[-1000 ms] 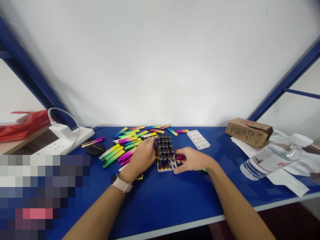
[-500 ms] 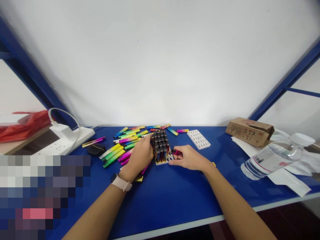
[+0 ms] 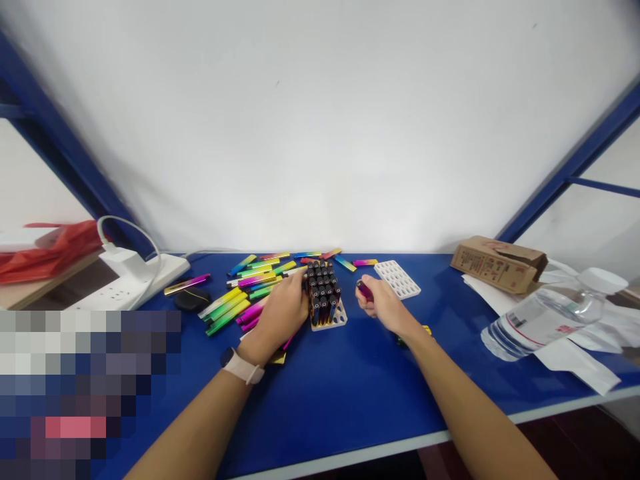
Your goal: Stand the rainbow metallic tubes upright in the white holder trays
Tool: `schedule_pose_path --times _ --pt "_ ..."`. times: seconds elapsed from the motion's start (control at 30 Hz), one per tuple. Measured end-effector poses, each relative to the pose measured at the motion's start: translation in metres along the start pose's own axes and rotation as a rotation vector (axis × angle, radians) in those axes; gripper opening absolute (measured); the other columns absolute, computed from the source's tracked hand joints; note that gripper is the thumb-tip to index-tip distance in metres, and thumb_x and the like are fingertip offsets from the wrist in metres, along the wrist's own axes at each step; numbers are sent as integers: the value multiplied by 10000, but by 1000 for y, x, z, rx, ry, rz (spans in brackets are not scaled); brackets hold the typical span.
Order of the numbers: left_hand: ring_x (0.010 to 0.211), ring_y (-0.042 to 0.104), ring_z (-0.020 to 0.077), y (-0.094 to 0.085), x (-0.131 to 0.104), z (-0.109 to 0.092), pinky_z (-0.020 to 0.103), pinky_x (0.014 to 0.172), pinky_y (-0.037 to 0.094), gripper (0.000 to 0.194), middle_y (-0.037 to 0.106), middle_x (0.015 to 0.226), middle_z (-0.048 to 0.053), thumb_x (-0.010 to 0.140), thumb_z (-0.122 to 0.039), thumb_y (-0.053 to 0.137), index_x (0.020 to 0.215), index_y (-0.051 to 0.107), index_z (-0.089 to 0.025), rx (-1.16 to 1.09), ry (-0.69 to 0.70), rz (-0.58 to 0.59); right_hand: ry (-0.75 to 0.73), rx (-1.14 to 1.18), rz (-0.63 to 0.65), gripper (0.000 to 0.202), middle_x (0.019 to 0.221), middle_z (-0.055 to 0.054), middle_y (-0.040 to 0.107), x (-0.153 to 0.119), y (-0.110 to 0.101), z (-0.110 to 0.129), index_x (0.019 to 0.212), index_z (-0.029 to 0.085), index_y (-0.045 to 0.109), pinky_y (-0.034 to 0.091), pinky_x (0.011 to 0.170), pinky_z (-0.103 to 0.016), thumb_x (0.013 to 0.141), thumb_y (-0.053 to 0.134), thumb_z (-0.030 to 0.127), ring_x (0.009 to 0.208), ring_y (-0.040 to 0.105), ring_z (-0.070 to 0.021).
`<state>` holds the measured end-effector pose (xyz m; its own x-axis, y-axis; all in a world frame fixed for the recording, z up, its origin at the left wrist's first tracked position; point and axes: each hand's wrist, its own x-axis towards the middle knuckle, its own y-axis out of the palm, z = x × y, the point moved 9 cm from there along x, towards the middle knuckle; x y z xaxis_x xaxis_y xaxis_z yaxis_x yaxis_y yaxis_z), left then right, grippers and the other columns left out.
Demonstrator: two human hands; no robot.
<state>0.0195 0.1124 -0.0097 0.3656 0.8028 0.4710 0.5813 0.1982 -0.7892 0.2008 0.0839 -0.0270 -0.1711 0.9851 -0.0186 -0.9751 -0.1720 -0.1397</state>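
A white holed tray [image 3: 341, 319] stands on the blue table, with several black-topped lighters [image 3: 323, 287] upright in it. Holes show at its near right corner. My left hand [image 3: 283, 308] curls against the left side of this group; its fingertips are partly hidden. To the right of the tray, off the table surface, my right hand [image 3: 383, 303] is closed around a dark magenta lighter [image 3: 364, 289], its end showing by the thumb. Many loose lighters [image 3: 227, 313] in shiny yellow, green, pink and blue lie left of and behind my left hand.
A second white holed tray [image 3: 399, 279] lies behind my right hand. Right of it are a cardboard box [image 3: 500, 263], a tilted water bottle [image 3: 555, 313] and white paper [image 3: 580, 363]. A power strip [image 3: 113, 300] with a charger and a black pouch [image 3: 191, 299] are at left.
My right hand has moved right and up, away from the tray's near right corner, with a lighter in it. The corner holes are now uncovered. My left hand stays put.
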Motion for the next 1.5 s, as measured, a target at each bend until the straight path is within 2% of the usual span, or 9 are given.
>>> schedule_pose_path --times 0.33,0.47,0.63,0.73,0.8,0.97,1.07,1.23,1.5 --pt "1175 627 328 0 0 0 499 986 512 422 654 1266 188 933 -135 466 1354 485 -122 -17 -19 15 -17 7 -95 481 539 45 302 2 -8 0 629 214 441 188 468 -262 969 348 542 465 248 -105" --pt "1173 628 326 0 0 0 491 991 510 421 655 1273 183 935 -138 466 1355 486 -120 -18 -14 12 -29 17 -122 441 534 48 303 0 -10 3 634 211 430 201 470 -251 976 332 471 471 268 -103" --pt "1175 627 327 -1 0 -1 492 991 510 410 657 1273 182 938 -146 466 1346 496 -125 -25 -2 1 -66 44 -79 454 601 59 335 -5 -4 14 731 206 476 200 468 -245 973 387 579 483 250 -90" --pt "1167 634 327 -1 1 -2 495 982 516 412 660 1267 182 930 -146 474 1341 503 -132 -34 6 -7 -149 -124 -138 358 657 57 410 -9 -7 23 831 224 491 272 486 -246 912 579 562 514 337 -102" --pt "1166 637 327 -2 1 -2 494 979 519 422 662 1267 179 919 -142 486 1341 505 -139 -37 8 -14 -182 -273 -200 340 644 50 452 -11 -10 25 811 228 481 326 520 -257 912 604 528 538 407 -120" --pt "1185 631 320 -2 0 -2 482 999 510 420 659 1276 173 913 -135 492 1332 505 -138 -30 11 -13 -205 -448 -166 362 667 15 549 -13 -7 27 805 221 484 390 621 -291 1013 413 508 618 515 -161" --pt "1183 627 324 -2 -1 -1 485 996 509 426 656 1275 178 920 -136 488 1345 494 -126 -26 -2 5 -225 -578 -141 423 681 10 529 -15 -3 33 745 213 475 356 629 -295 1029 365 507 652 487 -162" --pt "1197 617 319 -2 0 -3 485 1012 498 420 647 1286 182 930 -141 482 1350 491 -123 -39 -1 6 -214 -551 4 369 665 28 545 -14 16 26 769 209 498 342 574 -270 1010 434 480 601 476 -137" --pt "1189 623 315 -1 0 -1 484 1007 500 444 652 1274 186 898 -104 487 1341 496 -127 -52 -11 5 -205 -475 -106 202 567 64 611 -11 16 22 854 246 450 402 500 -242 950 553 391 442 538 -129"
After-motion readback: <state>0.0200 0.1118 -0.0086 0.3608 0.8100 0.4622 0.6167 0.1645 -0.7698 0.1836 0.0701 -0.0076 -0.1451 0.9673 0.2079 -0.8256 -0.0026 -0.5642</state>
